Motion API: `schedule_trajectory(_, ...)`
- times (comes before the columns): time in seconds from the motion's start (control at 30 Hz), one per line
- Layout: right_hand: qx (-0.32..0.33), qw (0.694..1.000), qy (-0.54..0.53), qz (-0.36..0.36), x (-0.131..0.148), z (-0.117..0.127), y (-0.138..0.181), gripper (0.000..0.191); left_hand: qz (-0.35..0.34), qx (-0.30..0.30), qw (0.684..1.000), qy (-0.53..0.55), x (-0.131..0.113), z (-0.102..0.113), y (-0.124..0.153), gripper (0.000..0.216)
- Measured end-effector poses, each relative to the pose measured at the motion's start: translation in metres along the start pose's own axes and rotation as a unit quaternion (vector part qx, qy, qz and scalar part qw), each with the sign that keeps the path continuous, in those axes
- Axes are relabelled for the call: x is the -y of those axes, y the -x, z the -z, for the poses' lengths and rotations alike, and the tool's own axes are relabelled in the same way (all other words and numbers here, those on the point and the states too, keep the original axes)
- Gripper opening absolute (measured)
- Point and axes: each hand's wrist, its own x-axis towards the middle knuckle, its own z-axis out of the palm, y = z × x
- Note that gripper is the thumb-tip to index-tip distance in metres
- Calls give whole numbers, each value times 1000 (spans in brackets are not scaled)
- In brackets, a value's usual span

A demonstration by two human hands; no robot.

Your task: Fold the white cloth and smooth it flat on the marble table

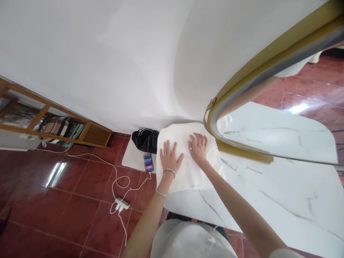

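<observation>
A white cloth point(185, 172) with a scalloped edge lies spread on the left end of a white marble-patterned table point(268, 190). My left hand point(170, 157) rests on the cloth's left half, palm down with its fingers spread; two bands circle that wrist. On the right half of the cloth lies my right hand point(198, 147), also palm down, its fingers slightly bent and apart, with a ring on one finger. Neither hand grips anything.
A gold-framed mirror point(242, 82) stands at the right. Left of the cloth, a phone point(148, 163) and a black bag point(145, 139) sit on a pale surface. A power strip point(122, 203) with cables lies on the red tiled floor, near a wooden cabinet point(96, 134).
</observation>
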Motion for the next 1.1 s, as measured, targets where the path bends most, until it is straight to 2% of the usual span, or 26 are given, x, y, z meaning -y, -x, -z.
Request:
schedule_trajectory(0.17, 56, 993, -41, 92, 42, 18, 69, 35, 5, -19, 1000, -15, 22, 9, 95, 60)
schedule_trajectory(0.2, 65, 991, -44, 105, 50, 25, 87, 37, 5, -23, 1000, -18, 25, 9, 114, 63)
schedule_trajectory(0.27, 97, 985, -45, 136, 63, 40, 124, 55, 5, -33, 999, -24, 28, 9, 146, 68)
schedule_trajectory(0.33, 129, 979, -36, 152, 67, 55, 157, 69, 0, -35, 999, -30, 25, 7, 167, 72)
schedule_trajectory(0.4, 142, 980, -18, 140, 62, 65, 183, 72, -23, -24, 999, -32, 18, 4, 176, 73)
schedule_trajectory(0.5, 122, 989, 16, 88, 40, 74, 210, 72, -93, 16, 995, -15, -4, -1, 169, 73)
schedule_trajectory(0.6, 76, 996, 47, 16, 11, 79, 220, 70, -165, 61, 984, 12, -36, -8, 143, 71)
schedule_trajectory(0.7, 32, 995, 71, -54, -16, 81, 214, 65, -212, 78, 973, 36, -70, -16, 109, 70)
schedule_trajectory(0.8, -1, 993, 81, -90, -32, 76, 195, 62, -233, 78, 968, 54, -89, -23, 75, 67)
schedule_trajectory(0.87, -27, 992, 73, -100, -32, 69, 177, 63, -236, 74, 967, 58, -88, -24, 57, 63)
schedule_trajectory(0.93, -54, 993, 45, -96, -25, 60, 160, 64, -224, 64, 971, 54, -78, -22, 45, 60)
schedule_trajectory(1.03, -55, 998, -16, -32, -2, 46, 141, 52, -180, 46, 982, 40, -50, -15, 40, 56)
schedule_trajectory(1.1, -21, 999, -40, 22, 17, 41, 134, 43, -146, 36, 988, 26, -27, -8, 45, 54)
